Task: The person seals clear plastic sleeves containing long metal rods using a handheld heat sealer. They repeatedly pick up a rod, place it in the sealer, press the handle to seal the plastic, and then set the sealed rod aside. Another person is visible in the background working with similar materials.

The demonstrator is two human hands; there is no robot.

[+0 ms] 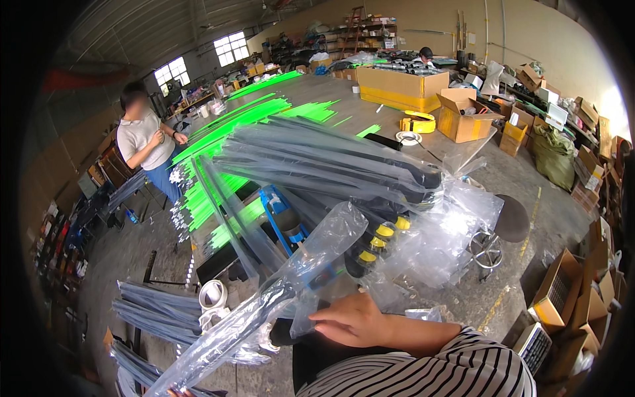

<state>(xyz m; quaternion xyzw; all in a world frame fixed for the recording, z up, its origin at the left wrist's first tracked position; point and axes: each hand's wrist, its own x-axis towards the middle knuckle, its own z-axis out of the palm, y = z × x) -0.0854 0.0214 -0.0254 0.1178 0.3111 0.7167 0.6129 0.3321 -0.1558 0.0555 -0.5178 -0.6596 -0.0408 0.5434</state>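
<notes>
At lower centre, my right hand (354,320) was pinched closed on the long clear plastic sleeve (259,307), glossy and wrinkled, which slanted from lower left to centre. My left hand (178,393) barely showed at the bottom edge; I couldn't tell its grip.

Fisheye view from the wearer's head, facing down and forward over a workshop floor (506,175). The right hand (354,321) is close, between five and six o'clock; a window (231,49) sits far off at eleven.

Short-sleeved white top (423,374) with black stripes
</notes>
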